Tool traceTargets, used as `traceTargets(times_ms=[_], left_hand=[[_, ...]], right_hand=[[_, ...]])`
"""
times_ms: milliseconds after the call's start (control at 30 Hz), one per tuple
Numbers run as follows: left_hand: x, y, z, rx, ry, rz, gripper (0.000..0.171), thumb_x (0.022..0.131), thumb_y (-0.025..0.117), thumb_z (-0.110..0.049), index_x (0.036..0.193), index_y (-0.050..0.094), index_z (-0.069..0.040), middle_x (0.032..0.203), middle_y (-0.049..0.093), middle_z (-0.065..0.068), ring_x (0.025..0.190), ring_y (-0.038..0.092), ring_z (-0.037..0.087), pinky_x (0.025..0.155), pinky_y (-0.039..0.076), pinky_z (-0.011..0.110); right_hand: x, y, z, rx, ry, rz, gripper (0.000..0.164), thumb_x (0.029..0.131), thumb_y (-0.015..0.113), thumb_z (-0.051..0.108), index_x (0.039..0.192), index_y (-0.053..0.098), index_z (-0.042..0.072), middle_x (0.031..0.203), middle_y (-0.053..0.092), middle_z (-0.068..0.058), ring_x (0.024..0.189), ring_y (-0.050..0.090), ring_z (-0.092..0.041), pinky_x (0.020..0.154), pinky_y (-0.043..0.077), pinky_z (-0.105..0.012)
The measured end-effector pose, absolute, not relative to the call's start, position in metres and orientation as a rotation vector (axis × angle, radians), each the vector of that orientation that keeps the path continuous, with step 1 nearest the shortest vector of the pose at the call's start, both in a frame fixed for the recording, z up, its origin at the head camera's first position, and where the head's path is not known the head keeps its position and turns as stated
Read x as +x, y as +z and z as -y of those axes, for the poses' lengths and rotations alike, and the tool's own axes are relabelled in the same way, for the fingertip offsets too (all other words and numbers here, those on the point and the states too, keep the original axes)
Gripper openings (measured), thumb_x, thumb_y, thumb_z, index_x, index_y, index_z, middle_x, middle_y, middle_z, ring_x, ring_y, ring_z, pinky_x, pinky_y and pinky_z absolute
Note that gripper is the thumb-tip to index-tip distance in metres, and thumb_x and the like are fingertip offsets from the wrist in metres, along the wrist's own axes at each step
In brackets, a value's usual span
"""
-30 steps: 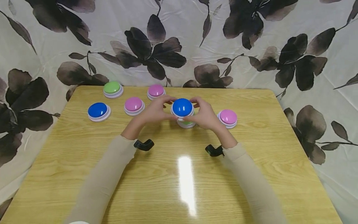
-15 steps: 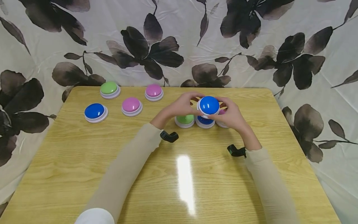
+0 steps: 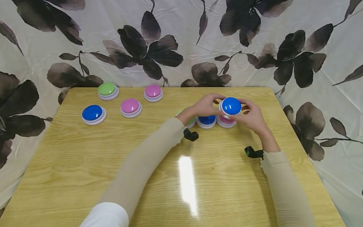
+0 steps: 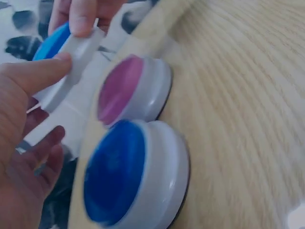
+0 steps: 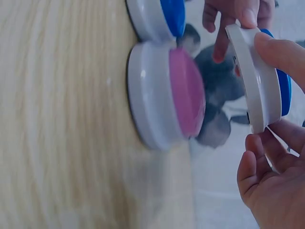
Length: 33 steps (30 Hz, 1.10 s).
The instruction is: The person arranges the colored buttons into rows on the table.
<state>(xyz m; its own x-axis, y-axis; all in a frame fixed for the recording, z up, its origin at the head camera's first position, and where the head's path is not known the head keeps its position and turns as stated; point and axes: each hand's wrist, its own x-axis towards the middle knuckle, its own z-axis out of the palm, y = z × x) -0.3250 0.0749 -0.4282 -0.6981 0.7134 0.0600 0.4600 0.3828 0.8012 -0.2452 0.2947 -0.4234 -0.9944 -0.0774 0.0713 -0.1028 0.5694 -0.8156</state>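
Observation:
A blue push button (image 3: 231,106) with a white base is held in the air between both hands. From its left side the left hand (image 3: 208,106) grips the rim; the right hand (image 3: 250,116) grips it from the right, thumb at the front. In the right wrist view the white base (image 5: 255,78) is well apart from the table. Just below stands a pink button (image 3: 226,121), partly hidden by the held one. Beside it on the left is another blue button (image 3: 206,121), then a green button (image 3: 190,122) mostly covered by the left wrist.
On the left of the wooden table (image 3: 158,176) stand a green button (image 3: 106,89), a blue button (image 3: 92,113) and two pink buttons, one nearer (image 3: 130,106) and one farther back (image 3: 153,91). A flower-patterned cloth (image 3: 181,37) hangs behind the table's back edge.
Both hands have carried the blue button to the right, from above the green button, past the standing blue one, to above the pink one. The view has shifted slightly.

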Motion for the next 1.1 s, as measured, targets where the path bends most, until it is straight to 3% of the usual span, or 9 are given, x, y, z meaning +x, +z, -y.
traceTargets(times_ms=[233,533,700,1100], left_hand=[[-0.323,-0.439,-0.105,1.009,1.136,-2.433,0.067,0.084,0.077,-0.032,0.141,0.05,-0.01,0.139,0.05,0.003,0.119,0.051,0.018,0.094,0.044,0.023],[-0.329,-0.434,-0.138,1.0,1.059,-2.42,0.07,0.081,0.079,-0.035,0.141,0.051,-0.012,0.138,0.052,0.0,0.121,0.049,0.019,0.093,0.045,0.023],[-0.333,-0.438,-0.152,1.004,1.026,-2.395,0.072,0.08,0.08,-0.038,0.141,0.051,-0.012,0.138,0.052,-0.001,0.122,0.049,0.016,0.096,0.043,0.024],[-0.333,-0.447,-0.166,0.901,0.938,-2.409,0.071,0.082,0.078,-0.038,0.142,0.05,-0.014,0.139,0.052,-0.002,0.12,0.05,0.014,0.096,0.044,0.025]], right_hand=[[-0.241,-0.434,-0.317,0.003,1.462,2.769,0.078,0.078,0.083,0.035,0.142,0.047,0.008,0.127,0.052,-0.014,0.105,0.046,-0.03,0.081,0.044,-0.037],[-0.237,-0.435,-0.344,-0.073,1.448,2.786,0.079,0.08,0.081,0.037,0.145,0.044,0.01,0.126,0.051,-0.014,0.105,0.047,-0.028,0.073,0.046,-0.025],[-0.237,-0.438,-0.354,-0.095,1.437,2.8,0.079,0.08,0.081,0.037,0.144,0.044,0.008,0.133,0.048,-0.013,0.106,0.046,-0.025,0.072,0.046,-0.023],[-0.242,-0.453,-0.367,-0.149,1.436,2.881,0.083,0.08,0.079,0.043,0.144,0.042,0.005,0.141,0.045,-0.015,0.109,0.047,-0.03,0.082,0.045,-0.035]])
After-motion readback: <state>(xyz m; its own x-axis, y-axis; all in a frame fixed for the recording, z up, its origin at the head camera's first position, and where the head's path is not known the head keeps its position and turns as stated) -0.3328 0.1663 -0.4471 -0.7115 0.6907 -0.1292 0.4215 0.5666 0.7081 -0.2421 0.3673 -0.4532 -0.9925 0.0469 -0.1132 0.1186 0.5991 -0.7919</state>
